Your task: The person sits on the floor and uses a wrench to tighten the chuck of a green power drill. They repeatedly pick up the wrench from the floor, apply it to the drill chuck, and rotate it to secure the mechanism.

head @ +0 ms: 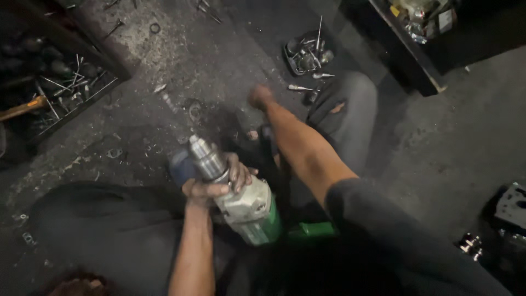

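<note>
Upper left of the frame: a dark wooden crate [71,82] of loose metal rods and tools, a wooden handle [22,108] jutting at its left edge. Lower centre: the left hand [211,186], fingers wrapped tight around the neck of a green and grey power drill [241,200], whose steel chuck [207,158] points toward the upper left, above the gritty concrete floor [164,60]. Centre: the right hand [259,96], stretched forward, curled into a loose fist near the floor; whether it grips anything cannot be told. Upper centre: a small dark tray [307,55] of metal bits, just beyond that fist. Lower right: a metal part [512,205], well apart.
</note>
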